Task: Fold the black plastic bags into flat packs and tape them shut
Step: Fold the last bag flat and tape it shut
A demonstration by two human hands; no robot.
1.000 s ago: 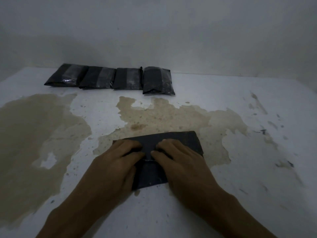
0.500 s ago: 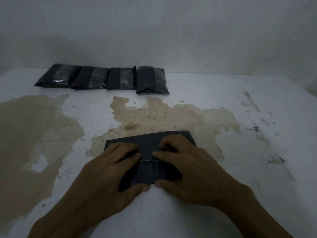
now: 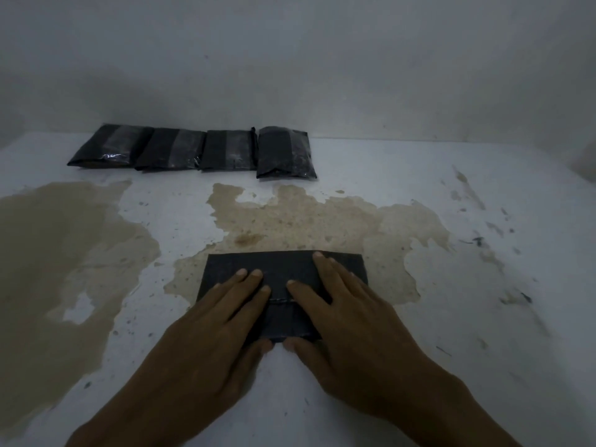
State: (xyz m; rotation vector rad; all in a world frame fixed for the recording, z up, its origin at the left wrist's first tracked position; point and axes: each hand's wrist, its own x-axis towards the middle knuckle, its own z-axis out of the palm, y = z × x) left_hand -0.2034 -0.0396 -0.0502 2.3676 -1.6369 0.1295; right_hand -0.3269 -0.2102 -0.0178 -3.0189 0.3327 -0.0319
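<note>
Four finished packs [image 3: 193,150] in row at far left of bench [image 3: 483,317], shiny tape bands visible. Fifth bag [image 3: 283,272] near centre, folded flat, untaped. Left hand [image 3: 209,337], right hand [image 3: 351,327] spread, fingers pressing it down. No tape roll visible.

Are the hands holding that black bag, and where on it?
Nothing is gripped. Both hands press the folded black plastic bag flat on the table: the left hand on its left half, the right hand on its right half, thumbs at the near edge.
</note>
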